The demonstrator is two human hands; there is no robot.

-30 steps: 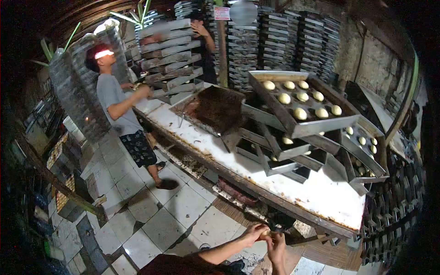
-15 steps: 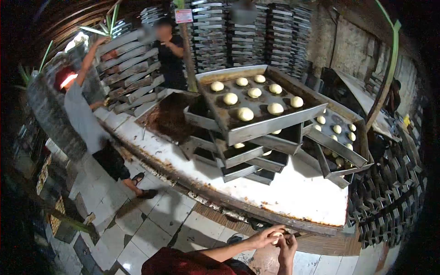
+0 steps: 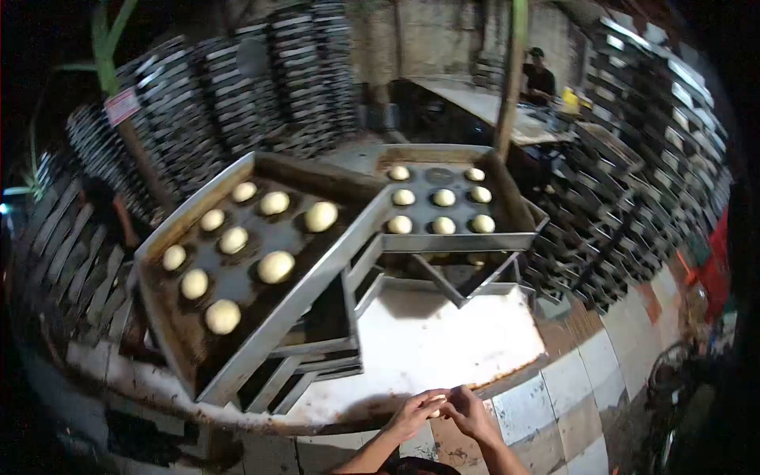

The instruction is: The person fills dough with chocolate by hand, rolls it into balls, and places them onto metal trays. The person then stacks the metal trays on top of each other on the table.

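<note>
My left hand (image 3: 416,415) and my right hand (image 3: 469,413) meet low in the view, fingers curled around a small pale dough ball (image 3: 438,402), mostly covered by the fingers. Ahead and to the left, a metal tray (image 3: 301,296) bears several rounded dough balls (image 3: 275,267) set in rows. A second metal tray (image 3: 459,242), farther right, carries more dough balls (image 3: 443,198). Both trays top crisscrossed stacks on a white tabletop (image 3: 419,332), which lies just beyond my hands.
Tall stacks of trays (image 3: 229,87) line the back left, and more stacked trays (image 3: 602,229) stand at the right. A wooden post (image 3: 511,87) rises behind the table. One person (image 3: 540,81) is at a far table (image 3: 467,99). Floor tiles (image 3: 526,412) lie to my right.
The view has swung right and moved nearer the trays, so the person reaching at the left is out of sight. Both hands stay together on the dough ball.
</note>
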